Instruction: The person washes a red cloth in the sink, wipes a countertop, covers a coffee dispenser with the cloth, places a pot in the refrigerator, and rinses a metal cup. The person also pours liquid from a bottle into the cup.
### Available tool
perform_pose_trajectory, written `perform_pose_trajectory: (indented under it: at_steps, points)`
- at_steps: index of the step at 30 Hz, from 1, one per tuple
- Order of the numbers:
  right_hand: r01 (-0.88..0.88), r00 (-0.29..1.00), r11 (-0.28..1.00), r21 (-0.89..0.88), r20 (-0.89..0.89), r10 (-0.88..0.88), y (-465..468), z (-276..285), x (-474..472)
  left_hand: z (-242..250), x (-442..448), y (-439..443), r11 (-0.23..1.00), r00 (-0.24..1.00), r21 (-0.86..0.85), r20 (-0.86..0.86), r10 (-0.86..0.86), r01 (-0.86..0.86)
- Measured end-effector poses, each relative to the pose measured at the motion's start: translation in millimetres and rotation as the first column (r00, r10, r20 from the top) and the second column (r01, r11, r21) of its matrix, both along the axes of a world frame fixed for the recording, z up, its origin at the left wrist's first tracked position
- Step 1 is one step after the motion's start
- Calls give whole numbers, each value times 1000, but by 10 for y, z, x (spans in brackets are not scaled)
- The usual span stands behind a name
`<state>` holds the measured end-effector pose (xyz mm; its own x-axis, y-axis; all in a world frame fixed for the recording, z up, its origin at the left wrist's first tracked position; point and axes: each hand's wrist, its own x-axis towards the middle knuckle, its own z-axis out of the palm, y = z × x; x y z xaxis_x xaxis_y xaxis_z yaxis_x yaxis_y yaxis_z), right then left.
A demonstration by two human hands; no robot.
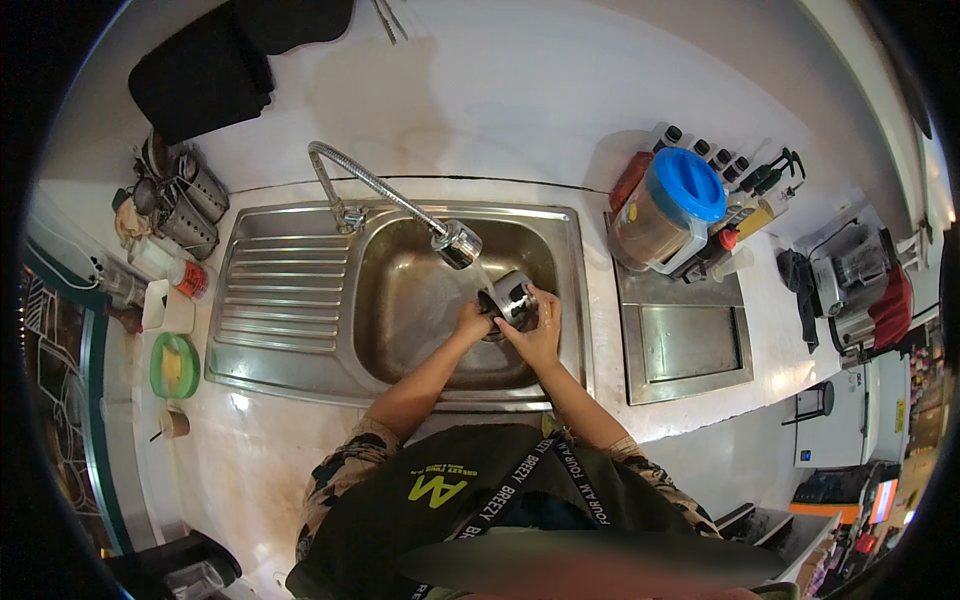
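Note:
Both of my hands are over the basin of the stainless steel sink [409, 300]. A small shiny metal cup or pitcher [516, 291], with dark patches on its side, is tilted between them. My right hand [541, 324] grips it, thumb on the near side and fingers around the right side. At its open left side, my left hand [472, 322] has its fingers at or inside the dark mouth; the fingertips are hidden. Water runs from the flexible faucet's chrome head [457, 244] toward the cup's mouth.
Left of the basin is a ribbed drainboard [289, 292]. Perforated steel utensil holders [191, 217] and a green container [174, 365] stand farther left. To the right are a blue-lidded plastic pitcher [664, 210], several bottles [750, 217] and a recessed steel tray [686, 341].

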<state>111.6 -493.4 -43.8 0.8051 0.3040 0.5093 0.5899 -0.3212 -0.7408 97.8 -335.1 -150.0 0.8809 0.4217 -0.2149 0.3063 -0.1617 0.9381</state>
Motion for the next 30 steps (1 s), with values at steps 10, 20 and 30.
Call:
perform_pose_trajectory:
  at_steps: [10, 20, 30]
  points:
    - [-11, 154, 947, 321, -935, 318, -92, -437, 333, 391, -3, 135, 848, 994, -519, 70, -86, 110]
    - [-137, 950, 929, -343, -311, 25, -119, 246, 117, 450, -3, 578, 823, 883, -486, 194, 428, -292]
    - [25, 999, 956, -293, 37, -15, -205, 1226, 205, 634, 196, 2502, 661, 854, -661, 57, 517, -355]
